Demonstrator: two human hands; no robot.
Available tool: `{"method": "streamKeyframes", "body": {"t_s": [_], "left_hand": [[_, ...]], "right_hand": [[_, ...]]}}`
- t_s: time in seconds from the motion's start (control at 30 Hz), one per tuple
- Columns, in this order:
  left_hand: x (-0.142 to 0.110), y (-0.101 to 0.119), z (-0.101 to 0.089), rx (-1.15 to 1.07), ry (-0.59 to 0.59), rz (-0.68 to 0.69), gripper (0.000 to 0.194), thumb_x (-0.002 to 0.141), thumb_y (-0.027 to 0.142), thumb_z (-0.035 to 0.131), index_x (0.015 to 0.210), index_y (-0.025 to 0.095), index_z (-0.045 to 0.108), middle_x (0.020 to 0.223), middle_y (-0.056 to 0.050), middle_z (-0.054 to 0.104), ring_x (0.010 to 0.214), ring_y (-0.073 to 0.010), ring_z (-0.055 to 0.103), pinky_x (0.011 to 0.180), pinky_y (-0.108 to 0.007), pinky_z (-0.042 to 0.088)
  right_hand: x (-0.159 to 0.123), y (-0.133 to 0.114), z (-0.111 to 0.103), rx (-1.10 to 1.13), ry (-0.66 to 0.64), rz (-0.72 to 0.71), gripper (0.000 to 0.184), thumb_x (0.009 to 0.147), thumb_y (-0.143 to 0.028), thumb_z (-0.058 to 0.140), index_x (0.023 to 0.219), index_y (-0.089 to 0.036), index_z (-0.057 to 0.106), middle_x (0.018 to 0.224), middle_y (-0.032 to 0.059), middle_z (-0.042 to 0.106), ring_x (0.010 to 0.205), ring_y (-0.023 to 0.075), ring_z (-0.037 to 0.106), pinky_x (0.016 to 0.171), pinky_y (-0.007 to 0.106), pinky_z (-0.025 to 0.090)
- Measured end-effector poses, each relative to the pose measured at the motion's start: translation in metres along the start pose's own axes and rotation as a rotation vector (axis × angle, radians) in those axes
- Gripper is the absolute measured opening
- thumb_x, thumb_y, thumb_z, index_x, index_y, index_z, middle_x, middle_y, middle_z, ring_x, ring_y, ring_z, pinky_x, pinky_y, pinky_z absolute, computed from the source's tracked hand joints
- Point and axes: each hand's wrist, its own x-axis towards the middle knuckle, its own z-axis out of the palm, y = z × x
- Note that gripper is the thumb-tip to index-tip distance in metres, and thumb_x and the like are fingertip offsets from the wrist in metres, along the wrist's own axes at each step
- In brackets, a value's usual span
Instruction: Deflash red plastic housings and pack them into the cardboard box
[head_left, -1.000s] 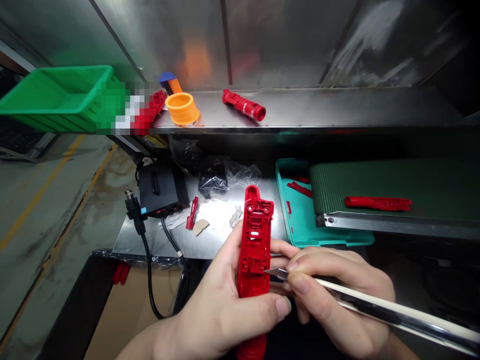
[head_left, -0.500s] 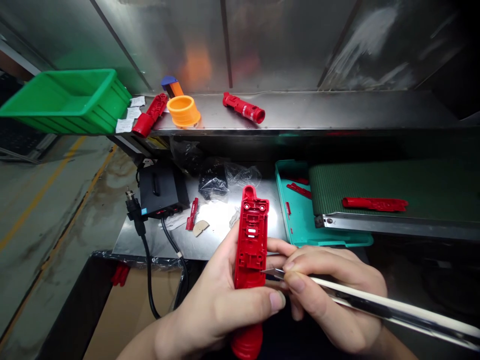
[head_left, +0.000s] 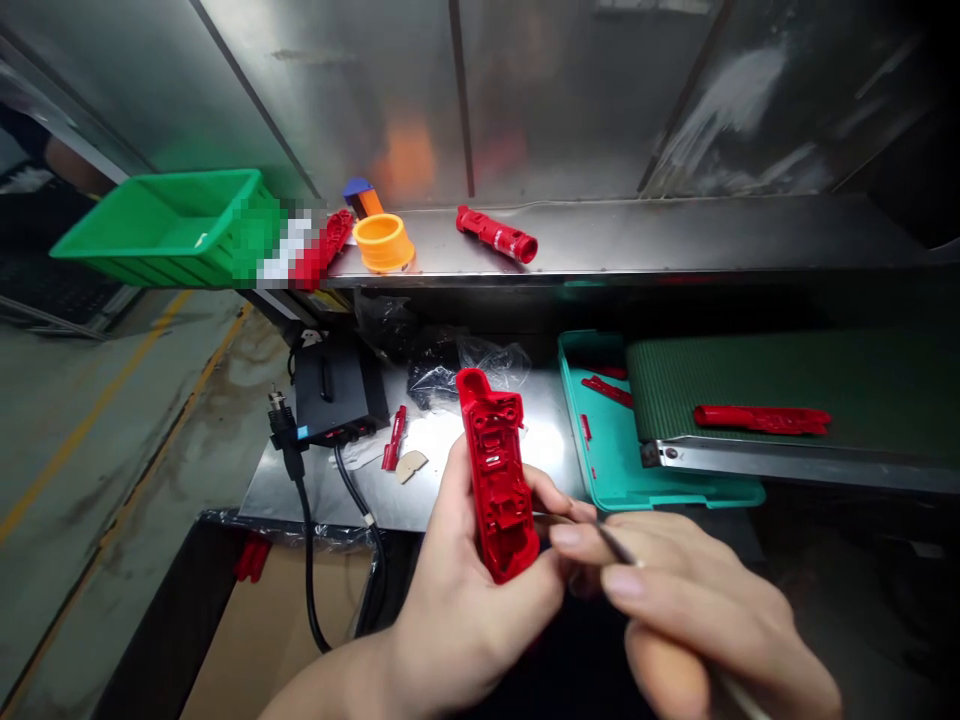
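Head-camera view over a steel bench. The red moulded plastic housing (head_left: 496,470) lies in the curled left hand (head_left: 472,590), tilted with its top end toward the upper left and its ribbed inner face turned up. The left thumb runs along one long edge and the fingers wrap round to the opposite edge, a cradling grip that seems to keep the inner face open to the other hand.

The right hand (head_left: 690,600) is closed, its fingertips pinching a slim craft knife with a pale handle (head_left: 619,548). The handle runs down past the lower frame edge. The thin blade points toward the housing's edge, but fingers hide its tip, so contact cannot be told.

On the bench behind lie a small red plastic piece (head_left: 394,438), a curved beige shard (head_left: 410,466) and a crumpled black plastic bag (head_left: 431,375). To the right, a teal plastic tray (head_left: 675,492) holds slender red strips (head_left: 606,391), just beside a ribbed green conveyor belt (head_left: 750,375) carrying a long red bar (head_left: 761,419). The spacing seems to keep the pieces separate.
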Motion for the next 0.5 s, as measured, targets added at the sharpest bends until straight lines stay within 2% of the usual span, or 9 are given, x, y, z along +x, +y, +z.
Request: {"method": "streamKeyframes", "body": {"t_s": [0.07, 0.17, 0.3, 0.5], "left_hand": [[-0.001, -0.002, 0.002, 0.07, 0.025, 0.078, 0.025, 0.088, 0.01, 0.073, 0.102, 0.023, 0.056, 0.096, -0.001, 0.065, 0.099, -0.0199, 0.072, 0.094, -0.038, 0.06], [-0.003, -0.008, 0.0, 0.111, 0.016, 0.154, 0.031, 0.085, 0.01, 0.075, 0.105, 0.025, 0.055, 0.099, 0.0, 0.063, 0.099, -0.0195, 0.07, 0.094, -0.037, 0.059], [-0.004, -0.018, -0.006, 0.105, 0.037, 0.197, 0.053, 0.076, 0.013, 0.084, 0.116, 0.029, 0.053, 0.103, 0.001, 0.061, 0.097, -0.02, 0.068, 0.091, -0.037, 0.059], [-0.006, -0.032, -0.01, 0.157, 0.089, 0.245, 0.057, 0.08, 0.016, 0.083, 0.123, 0.034, 0.049, 0.109, 0.001, 0.057, 0.106, -0.0221, 0.065, 0.095, -0.039, 0.058]], "right_hand": [[0.007, 0.0, 0.004, -0.069, -0.049, -0.138, 0.031, 0.099, -0.045, 0.067, 0.123, -0.026, 0.071, 0.113, 0.0099, 0.081, 0.091, 0.0269, 0.081, 0.084, 0.039, 0.068], [0.012, 0.004, 0.018, -0.118, -0.003, -0.305, 0.025, 0.103, -0.035, 0.062, 0.123, -0.023, 0.072, 0.114, 0.0096, 0.081, 0.083, 0.0227, 0.081, 0.077, 0.032, 0.069], [0.01, 0.005, 0.032, -0.181, 0.045, -0.319, 0.025, 0.105, -0.027, 0.055, 0.123, -0.025, 0.072, 0.113, 0.0092, 0.081, 0.08, 0.0219, 0.081, 0.073, 0.031, 0.069], [0.008, -0.004, 0.029, -0.126, -0.075, -0.236, 0.031, 0.097, -0.011, 0.056, 0.126, -0.012, 0.065, 0.119, 0.0166, 0.078, 0.092, 0.0227, 0.081, 0.079, 0.031, 0.068]]}}
